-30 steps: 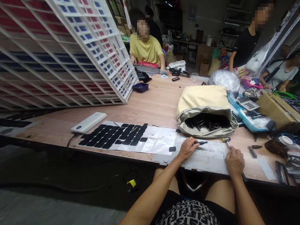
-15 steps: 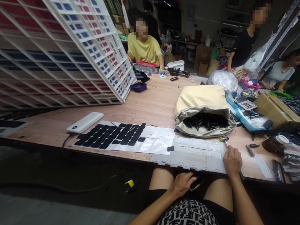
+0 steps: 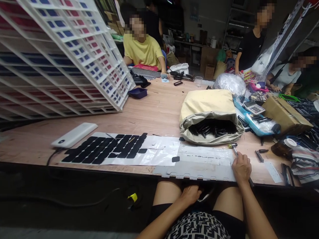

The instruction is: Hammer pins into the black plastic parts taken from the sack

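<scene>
My right hand (image 3: pixel 242 168) is wrapped round the handle of a small hammer (image 3: pixel 233 146), at the front edge of the table. The hammer's head, with a yellowish end, lies just beyond my knuckles by the grey board (image 3: pixel 209 164). Below the table edge, over my lap, my left hand (image 3: pixel 191 195) is closed, its fingertips turned down and partly hidden. What it holds, if anything, I cannot make out. Left of the board lies a white sheet (image 3: pixel 159 151) with rows of black stickers (image 3: pixel 99 149). A cloth sack (image 3: pixel 208 103) opens toward me, full of black parts (image 3: pixel 209 127).
A white power bank (image 3: pixel 74 134) with a cable rests at the left, under a big white plastic crate (image 3: pixel 99 59). On the right are a calculator (image 3: pixel 253 108), a cardboard box (image 3: pixel 286 116), a brown jar (image 3: pixel 282 147) and striped cloth (image 3: pixel 305 162). Several people sit or stand beyond.
The view has shifted, so most things on the table appear farther left. My left hand has drawn lower under the table edge. My right hand still holds the hammer in the same place.
</scene>
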The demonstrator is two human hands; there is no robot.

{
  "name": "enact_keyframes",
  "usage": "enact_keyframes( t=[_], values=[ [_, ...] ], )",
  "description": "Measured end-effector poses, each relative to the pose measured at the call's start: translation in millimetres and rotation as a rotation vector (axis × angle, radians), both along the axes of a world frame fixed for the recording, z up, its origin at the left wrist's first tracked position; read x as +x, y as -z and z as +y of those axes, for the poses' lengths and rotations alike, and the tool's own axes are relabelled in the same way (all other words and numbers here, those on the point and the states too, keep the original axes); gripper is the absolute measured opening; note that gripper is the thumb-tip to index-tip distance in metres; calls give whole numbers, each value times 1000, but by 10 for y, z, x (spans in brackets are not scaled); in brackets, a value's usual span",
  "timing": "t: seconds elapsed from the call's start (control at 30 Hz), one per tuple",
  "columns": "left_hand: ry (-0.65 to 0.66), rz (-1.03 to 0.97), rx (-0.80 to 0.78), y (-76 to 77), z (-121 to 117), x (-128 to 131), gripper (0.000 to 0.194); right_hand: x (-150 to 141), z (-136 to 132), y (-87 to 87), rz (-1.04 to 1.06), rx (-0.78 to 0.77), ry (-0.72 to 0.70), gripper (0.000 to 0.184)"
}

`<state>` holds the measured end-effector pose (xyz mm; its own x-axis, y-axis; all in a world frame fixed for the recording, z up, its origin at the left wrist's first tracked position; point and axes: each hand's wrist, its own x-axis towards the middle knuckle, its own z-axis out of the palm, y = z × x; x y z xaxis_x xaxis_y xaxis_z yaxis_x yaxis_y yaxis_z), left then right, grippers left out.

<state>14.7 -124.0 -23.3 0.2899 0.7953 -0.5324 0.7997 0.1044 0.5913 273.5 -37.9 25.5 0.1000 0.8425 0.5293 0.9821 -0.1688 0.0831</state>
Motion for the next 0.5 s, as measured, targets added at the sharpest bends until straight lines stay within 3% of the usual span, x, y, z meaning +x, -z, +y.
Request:
enact_keyframes(
  t=[0.1, 0.2, 0.27, 0.33, 0.43, 0.5],
  values=[
    [234, -100, 53, -316, 28, -37, 35, 1, -1, 11, -2, -8, 8, 31],
    [402, -372, 59, -680, 307, -63, 30, -2, -1, 20, -6, -2, 14, 30],
    [314, -473, 170, -868, 672, -50, 28, -8, -3, 18, -12, 2, 16, 30],
    [80, -374, 384, -973, 1125, -4, 26, -14, -7, 8, -14, 3, 16, 30],
    [-177, -148, 656, -996, 1776, 112, 28, -22, -17, -12, -16, -2, 8, 29],
    [-235, -12, 714, -967, 2086, 202, 28, -27, -22, -23, -19, -1, -1, 29]
  ],
)
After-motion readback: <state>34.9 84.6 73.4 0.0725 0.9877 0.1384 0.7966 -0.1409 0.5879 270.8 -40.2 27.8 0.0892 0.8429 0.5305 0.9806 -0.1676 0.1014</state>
